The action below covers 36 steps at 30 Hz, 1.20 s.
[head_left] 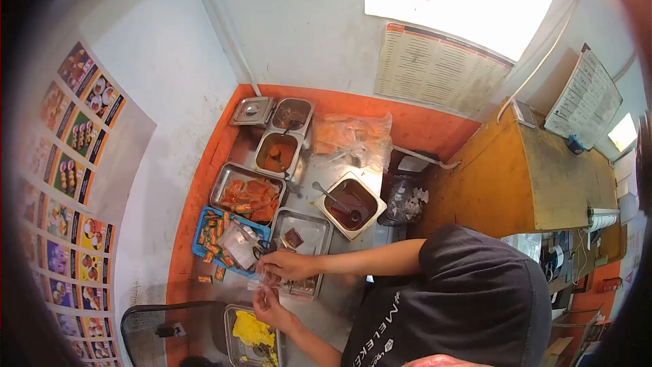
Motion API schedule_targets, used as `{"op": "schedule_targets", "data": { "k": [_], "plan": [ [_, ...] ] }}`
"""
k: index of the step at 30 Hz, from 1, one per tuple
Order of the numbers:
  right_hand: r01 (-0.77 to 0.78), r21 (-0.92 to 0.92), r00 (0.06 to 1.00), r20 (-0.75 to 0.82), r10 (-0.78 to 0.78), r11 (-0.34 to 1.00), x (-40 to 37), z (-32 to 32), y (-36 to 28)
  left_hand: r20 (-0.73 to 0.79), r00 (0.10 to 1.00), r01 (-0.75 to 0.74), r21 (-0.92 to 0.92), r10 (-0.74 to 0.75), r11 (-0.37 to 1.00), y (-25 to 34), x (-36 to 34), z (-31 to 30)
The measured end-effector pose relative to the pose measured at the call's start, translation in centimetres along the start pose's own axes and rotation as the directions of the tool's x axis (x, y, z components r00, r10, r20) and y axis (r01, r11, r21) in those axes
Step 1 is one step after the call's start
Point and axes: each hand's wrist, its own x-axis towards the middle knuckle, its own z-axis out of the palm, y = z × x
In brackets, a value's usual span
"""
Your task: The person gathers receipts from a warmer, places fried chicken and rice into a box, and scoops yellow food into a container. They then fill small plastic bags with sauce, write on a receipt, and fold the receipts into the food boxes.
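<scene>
My right hand [291, 266] reaches in over a steel tray [322, 225], its fingers pinched on a thin clear plastic bag [255, 283]. Just below it, my left hand [273, 310] has its fingers closed on the same plastic. The bag's far part is hard to make out against the metal. Beside the hands, a blue basket [198, 247] holds several orange-and-green sachets [212, 231] and a stack of clear plastic [239, 243]. A small dark brown piece [293, 238] lies in the steel tray.
A tray of yellow food [252, 329] sits near my left forearm. Farther off are a tray of orange slices [250, 196], a pan of dark red sauce [350, 205] with a ladle, sauce pans [278, 153] and a plastic bag of orange food [353, 137]. Walls border the counter.
</scene>
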Motion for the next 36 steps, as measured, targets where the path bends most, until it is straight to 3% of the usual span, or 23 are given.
{"op": "schedule_targets", "data": {
  "k": [4,6,7,9,10,11,12,14,15,16,18,20,23,24,25,26,27,29,31,33,35,36],
  "plan": [
    [-0.081,0.036,0.994,0.073,0.078,0.996,-1.4,-1.5,-0.4,0.032,0.999,-0.012,-0.077,0.014,0.997,-0.1,-1.7,0.6],
    [0.122,-0.251,0.965,-0.195,-0.173,0.960,-1.3,-1.7,0.9,-0.014,1.000,-0.009,-0.046,0.008,0.999,-0.2,-1.8,0.9],
    [0.126,-0.248,0.966,-0.188,-0.175,0.960,-1.6,-2.2,-0.3,-0.021,1.000,-0.012,-0.046,0.012,0.999,0.2,-2.0,1.4],
    [0.128,-0.634,0.839,-0.341,-0.424,0.762,-2.6,-3.2,-4.4,-0.038,0.999,-0.018,0.076,0.021,0.997,1.7,-2.7,2.6],
    [0.138,-0.630,0.841,-0.333,-0.426,0.765,-3.0,-4.0,-4.9,-0.050,0.998,-0.022,0.078,0.026,0.997,2.0,-3.0,3.7],
    [0.169,-0.484,0.957,-0.126,-0.260,0.859,-3.3,-4.8,-5.2,-0.017,0.996,-0.086,0.086,0.088,0.993,2.3,-3.4,4.9],
    [0.147,-0.324,0.986,0.129,-0.110,0.935,-3.7,-5.6,-5.3,0.010,0.989,-0.148,0.097,0.148,0.984,2.6,-3.8,6.2],
    [0.125,-0.278,0.988,0.121,-0.095,0.952,-3.8,-8.0,-4.6,0.014,0.990,-0.135,0.359,0.139,0.923,4.2,-4.8,8.8],
    [0.107,-0.262,0.992,0.088,-0.086,0.959,-3.3,-9.2,-4.4,0.031,0.984,-0.175,0.268,0.173,0.947,3.4,-4.7,9.5],
    [0.119,-0.243,0.983,0.164,-0.080,0.963,-2.8,-11.2,-4.7,0.040,0.975,-0.221,0.169,0.218,0.960,2.1,-4.4,10.5],
    [0.135,-0.178,0.954,0.291,-0.078,0.975,-2.1,-15.2,-4.8,0.051,0.987,-0.160,0.118,0.155,0.980,2.2,-5.1,13.2],
    [0.138,-0.108,0.926,0.367,-0.090,0.985,-1.7,-18.0,-4.9,0.059,0.991,-0.118,-0.048,0.120,0.992,1.5,-5.3,15.3],
    [0.135,-0.171,0.943,0.324,-0.074,0.976,-1.8,-20.0,-5.2,-0.065,0.997,-0.045,-0.029,0.043,0.999,2.2,-5.6,20.0],
    [0.199,-0.433,0.957,0.279,-0.079,0.879,-2.3,-19.8,-4.8,-0.091,0.995,-0.037,-0.016,0.036,0.999,1.9,-5.6,20.8],
    [0.239,-0.666,0.966,0.240,-0.100,0.707,-2.6,-20.0,-4.4,-0.073,0.971,-0.205,0.246,0.229,0.947,1.0,-5.3,21.5],
    [0.174,-0.706,0.965,0.262,0.025,0.687,-2.5,-20.2,-4.2,-0.006,0.919,-0.342,0.487,0.395,0.803,1.0,-5.3,22.4],
    [0.183,-0.693,0.957,0.287,0.035,0.697,-2.5,-20.5,-4.1,-0.031,0.922,-0.320,0.501,0.386,0.804,1.2,-5.3,23.0],
    [0.094,-0.697,0.969,0.227,0.094,0.711,-2.4,-21.3,-3.9,-0.052,0.863,-0.331,0.692,0.502,0.641,3.6,-5.4,25.0],
    [0.117,-0.641,0.965,0.255,0.066,0.758,-1.8,-22.8,-4.6,-0.078,0.896,-0.268,0.691,0.438,0.671,4.7,-5.0,26.7],
    [0.142,-0.580,0.957,0.288,0.039,0.802,-1.6,-23.8,-5.1,0.173,0.886,-0.408,0.730,0.429,0.548,5.4,-4.6,27.1],
    [0.237,-0.456,0.961,0.241,-0.137,0.858,-1.2,-24.2,-5.3,0.141,0.922,-0.343,0.727,0.360,0.595,5.8,-4.4,26.8],
    [0.238,-0.454,0.959,0.247,-0.135,0.859,-0.6,-24.6,-5.4,0.135,0.945,-0.302,0.709,0.297,0.637,6.1,-4.0,26.9]
  ]
}}
